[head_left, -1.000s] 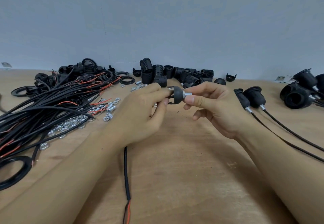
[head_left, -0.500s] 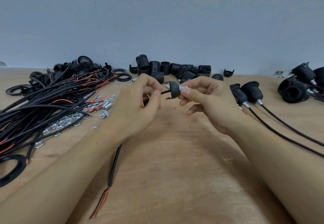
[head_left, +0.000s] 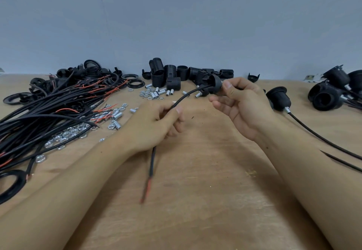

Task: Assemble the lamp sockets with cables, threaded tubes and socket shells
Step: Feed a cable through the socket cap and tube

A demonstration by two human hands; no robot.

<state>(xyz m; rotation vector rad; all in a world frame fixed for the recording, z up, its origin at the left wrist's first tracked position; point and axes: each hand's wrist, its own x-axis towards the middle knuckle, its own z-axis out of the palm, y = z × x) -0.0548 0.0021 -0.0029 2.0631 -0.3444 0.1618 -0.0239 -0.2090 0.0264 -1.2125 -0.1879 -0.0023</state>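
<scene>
Pulling cable (head_left: 188,95) w/ left hand (head_left: 154,124) pinching it, right hand (head_left: 241,104) gripping socket cap (head_left: 214,85): yank too hard, cable could slip out.

A single head-worn wide-angle view looks forward and down from the person's own eye level, close over the light brown wooden tabletop (head_left: 195,200), facing the plain blue-grey wall (head_left: 176,18) behind it; both forearms enter from the bottom corners, and the edges bend with lens distortion

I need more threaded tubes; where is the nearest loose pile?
Head view, left of centre: threaded tubes lie with nuts before the socket shells.
</scene>
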